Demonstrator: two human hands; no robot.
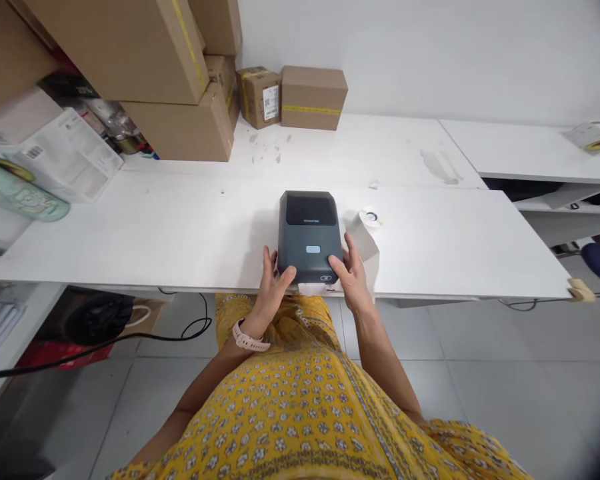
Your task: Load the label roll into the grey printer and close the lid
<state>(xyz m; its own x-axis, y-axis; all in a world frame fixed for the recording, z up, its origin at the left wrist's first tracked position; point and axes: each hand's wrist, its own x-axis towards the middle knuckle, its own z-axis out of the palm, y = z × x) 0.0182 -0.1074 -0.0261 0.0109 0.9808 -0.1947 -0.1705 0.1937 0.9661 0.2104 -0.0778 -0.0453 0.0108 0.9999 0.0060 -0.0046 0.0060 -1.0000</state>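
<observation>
A dark grey label printer (309, 236) with a black window and a pale button sits on the white table, near its front edge. My left hand (273, 283) grips its near left corner, thumb on top and fingers along the side. At the near right corner, my right hand (351, 273) holds it the same way, its thumb on the top edge. A bit of white paper (310, 289) shows below the printer's front. Just right of the printer lies a roll of white labels (371, 217), with a loose strip (366, 248) running toward my right hand.
Cardboard boxes (180, 130) are stacked at the back left, with two smaller ones, including a long box (313, 100), by the wall. A white carton (70, 157) and a green bottle (23, 190) stand far left. A black cable (130, 341) hangs below the table (455, 247).
</observation>
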